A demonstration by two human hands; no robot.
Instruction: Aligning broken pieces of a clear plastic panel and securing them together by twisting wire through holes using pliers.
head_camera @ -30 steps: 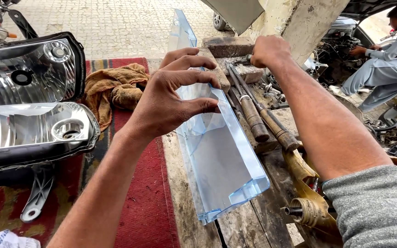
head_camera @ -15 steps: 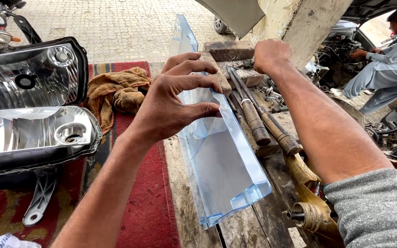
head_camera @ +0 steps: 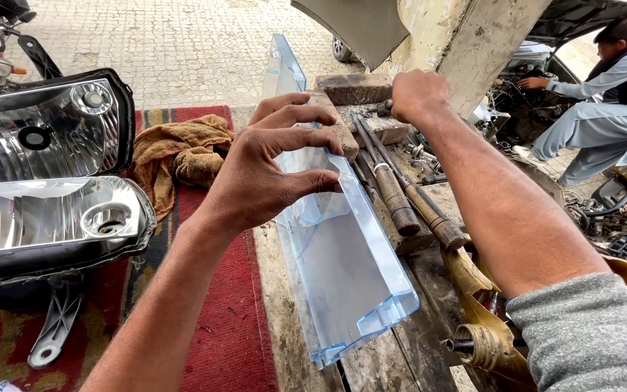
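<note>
A long clear bluish plastic panel with folded edges lies lengthwise on a worn wooden bench. My left hand rests on its upper part, thumb pressed on the right edge and fingers spread over the top. My right hand is farther back, closed into a fist near a dark metal block at the bench's far end. What the fist holds is hidden. Two long rusty tools with dark handles lie right of the panel, under my right forearm.
Two car headlight housings sit on a red patterned rug at left, with a brown rag behind them. A brass-coloured fitting lies at the bench's near right. A person crouches by an open car at far right. A concrete pillar stands behind.
The view has shifted slightly; both hands and the panel keep nearly the same positions. My left fingers have spread a little over the panel's top.
</note>
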